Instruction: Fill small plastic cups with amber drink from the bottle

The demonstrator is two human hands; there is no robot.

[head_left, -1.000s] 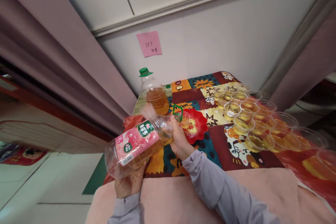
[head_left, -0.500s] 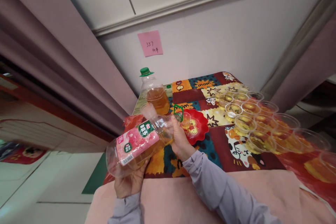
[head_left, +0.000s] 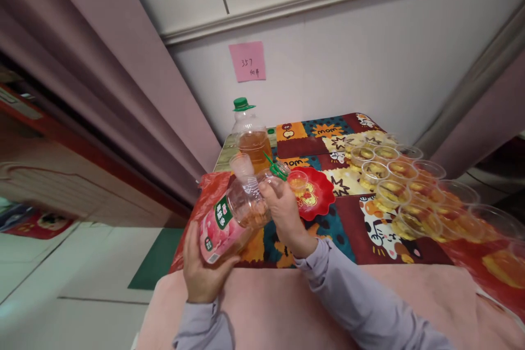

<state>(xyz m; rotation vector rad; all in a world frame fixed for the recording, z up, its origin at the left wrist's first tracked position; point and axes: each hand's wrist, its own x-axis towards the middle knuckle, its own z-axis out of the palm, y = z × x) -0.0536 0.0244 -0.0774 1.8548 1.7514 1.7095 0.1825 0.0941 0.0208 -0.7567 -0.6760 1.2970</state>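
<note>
A large clear juice bottle (head_left: 250, 210) with a pink label hangs tilted over the table, its neck pointing right. Around its neck, near a green carry ring (head_left: 278, 168), my right hand (head_left: 287, 216) is closed. My left hand (head_left: 207, 268) cups the bottle's lower end from below. Amber liquid lies along the bottle's lower side. Close to the mouth stands a small clear plastic cup (head_left: 297, 181) on a red scalloped plate (head_left: 326, 197); some amber liquid shows in it. Whether liquid is flowing I cannot make out.
Behind stands a second juice bottle (head_left: 255, 147) with a green cap (head_left: 243, 104), beside stacked clear cups (head_left: 241, 165). Several filled cups (head_left: 392, 194) crowd the right of the patterned mat (head_left: 348, 229). A pink cloth (head_left: 270, 306) covers the near edge. A pink note (head_left: 248, 61) is on the wall.
The tilted bottle's mouth has come nearer the cup, and its base has swung toward me. My left hand has shifted to wrap the base end. The view has turned slightly left.
</note>
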